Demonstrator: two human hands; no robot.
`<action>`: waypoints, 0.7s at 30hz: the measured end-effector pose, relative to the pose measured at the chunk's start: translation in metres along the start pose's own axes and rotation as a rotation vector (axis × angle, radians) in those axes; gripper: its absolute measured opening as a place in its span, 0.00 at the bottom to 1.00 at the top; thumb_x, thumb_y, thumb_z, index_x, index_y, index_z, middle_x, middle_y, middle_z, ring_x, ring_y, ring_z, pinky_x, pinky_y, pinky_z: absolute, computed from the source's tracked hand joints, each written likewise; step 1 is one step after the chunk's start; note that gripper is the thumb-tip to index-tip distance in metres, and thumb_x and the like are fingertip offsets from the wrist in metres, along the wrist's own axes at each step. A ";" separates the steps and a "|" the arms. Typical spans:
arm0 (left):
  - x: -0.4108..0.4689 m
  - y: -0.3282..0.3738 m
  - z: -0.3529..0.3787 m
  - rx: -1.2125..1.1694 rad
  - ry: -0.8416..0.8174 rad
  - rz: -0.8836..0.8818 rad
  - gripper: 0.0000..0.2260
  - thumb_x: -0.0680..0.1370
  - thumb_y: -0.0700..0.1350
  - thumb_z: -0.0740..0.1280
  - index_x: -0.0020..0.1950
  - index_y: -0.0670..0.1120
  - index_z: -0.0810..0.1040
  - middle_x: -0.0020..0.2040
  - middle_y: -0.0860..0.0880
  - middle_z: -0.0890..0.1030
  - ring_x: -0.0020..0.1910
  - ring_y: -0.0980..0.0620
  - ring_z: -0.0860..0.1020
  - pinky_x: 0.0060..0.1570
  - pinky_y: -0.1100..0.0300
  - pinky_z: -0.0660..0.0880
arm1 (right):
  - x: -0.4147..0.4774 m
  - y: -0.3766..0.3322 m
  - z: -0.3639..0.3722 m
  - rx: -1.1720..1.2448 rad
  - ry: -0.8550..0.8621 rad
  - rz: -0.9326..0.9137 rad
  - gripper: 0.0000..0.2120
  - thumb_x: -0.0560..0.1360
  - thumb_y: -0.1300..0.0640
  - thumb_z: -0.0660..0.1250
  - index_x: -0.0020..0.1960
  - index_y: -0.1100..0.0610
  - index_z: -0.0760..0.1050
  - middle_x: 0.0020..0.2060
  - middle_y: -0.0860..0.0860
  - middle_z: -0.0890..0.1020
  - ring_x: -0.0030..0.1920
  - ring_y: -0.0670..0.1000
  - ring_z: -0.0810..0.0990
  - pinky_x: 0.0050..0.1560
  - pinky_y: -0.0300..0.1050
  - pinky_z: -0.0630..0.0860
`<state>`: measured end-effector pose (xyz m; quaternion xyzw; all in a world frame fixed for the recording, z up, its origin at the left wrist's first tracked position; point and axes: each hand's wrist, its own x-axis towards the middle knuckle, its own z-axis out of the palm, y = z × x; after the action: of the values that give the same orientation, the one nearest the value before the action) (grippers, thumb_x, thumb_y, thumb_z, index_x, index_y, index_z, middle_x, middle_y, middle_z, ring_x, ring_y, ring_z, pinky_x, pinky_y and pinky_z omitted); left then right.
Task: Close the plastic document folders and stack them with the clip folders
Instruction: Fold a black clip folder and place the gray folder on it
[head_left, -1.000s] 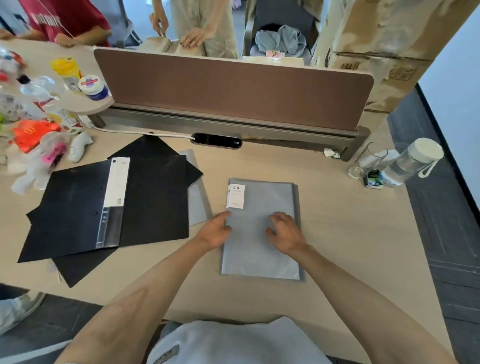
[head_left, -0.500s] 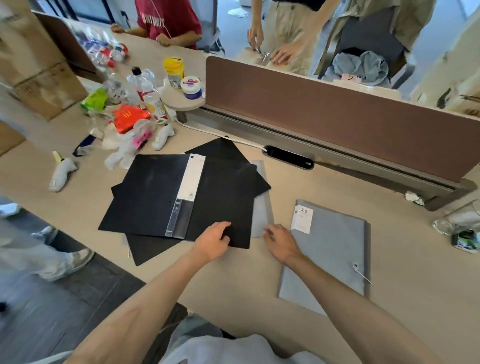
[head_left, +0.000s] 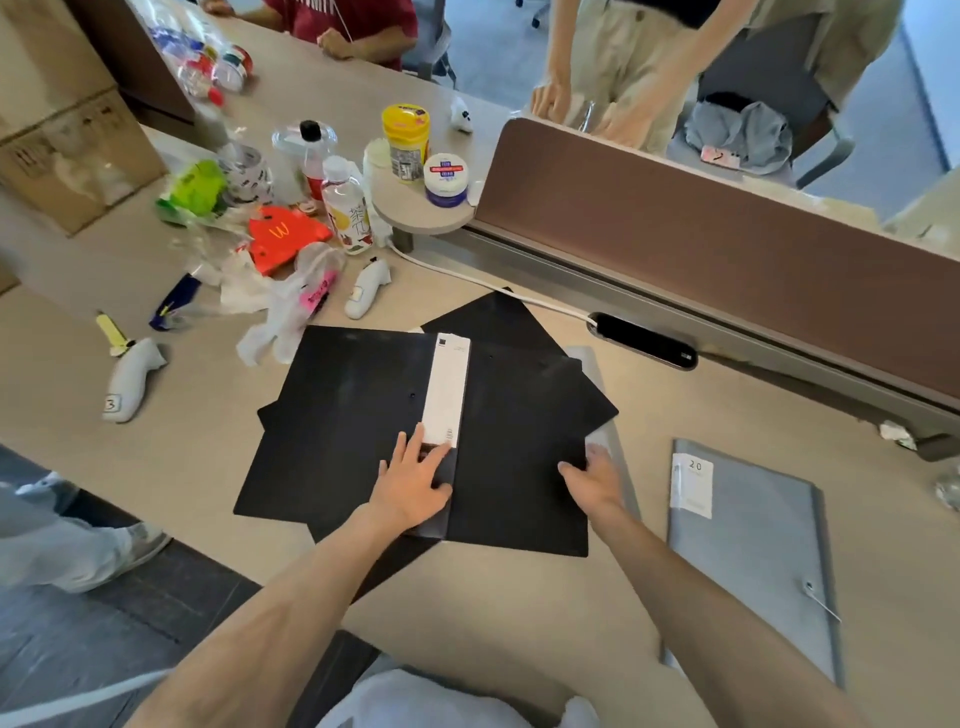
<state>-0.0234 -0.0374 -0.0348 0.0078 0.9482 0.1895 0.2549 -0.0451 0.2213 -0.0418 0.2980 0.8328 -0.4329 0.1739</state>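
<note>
An open black clip folder with a white spine label lies flat on the desk, on top of other black folders. My left hand presses flat on its spine, fingers spread. At the folder's right edge my right hand has its fingers on the cover's rim; a grip is not clear. A grey folder peeks out under the black ones. A closed grey plastic document folder with a "20" label lies to the right, apart from both hands.
Bottles, jars, plastic bags and two white controllers clutter the desk's left and back. A brown divider panel runs along the back with a white cable below it. People stand behind it. Cardboard boxes sit far left.
Both hands left the closed grey folder and moved left onto the open black clip folder. My view swung left, so the grey folder now lies at the right.
</note>
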 end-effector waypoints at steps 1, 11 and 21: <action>0.002 -0.005 0.000 0.013 -0.030 0.016 0.27 0.80 0.55 0.58 0.76 0.57 0.53 0.79 0.48 0.40 0.77 0.40 0.39 0.73 0.38 0.47 | -0.001 -0.003 -0.001 0.086 0.028 0.034 0.19 0.76 0.51 0.65 0.65 0.54 0.71 0.60 0.52 0.78 0.59 0.55 0.78 0.62 0.52 0.75; -0.003 -0.026 -0.015 -0.020 -0.036 0.023 0.26 0.80 0.52 0.59 0.76 0.54 0.54 0.79 0.50 0.46 0.78 0.43 0.45 0.74 0.42 0.53 | -0.022 -0.005 -0.008 0.320 -0.293 0.025 0.15 0.79 0.56 0.62 0.65 0.49 0.72 0.62 0.47 0.78 0.63 0.53 0.76 0.67 0.57 0.72; -0.053 0.029 -0.077 -0.483 0.389 0.004 0.31 0.78 0.54 0.63 0.77 0.48 0.56 0.77 0.49 0.60 0.75 0.48 0.59 0.73 0.47 0.59 | -0.058 -0.020 -0.078 0.551 -0.436 -0.238 0.17 0.79 0.65 0.62 0.66 0.54 0.73 0.59 0.52 0.82 0.61 0.54 0.78 0.60 0.50 0.75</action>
<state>-0.0166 -0.0433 0.0627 -0.0874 0.9067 0.4079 0.0628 -0.0160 0.2567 0.0464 0.1353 0.6571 -0.7115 0.2089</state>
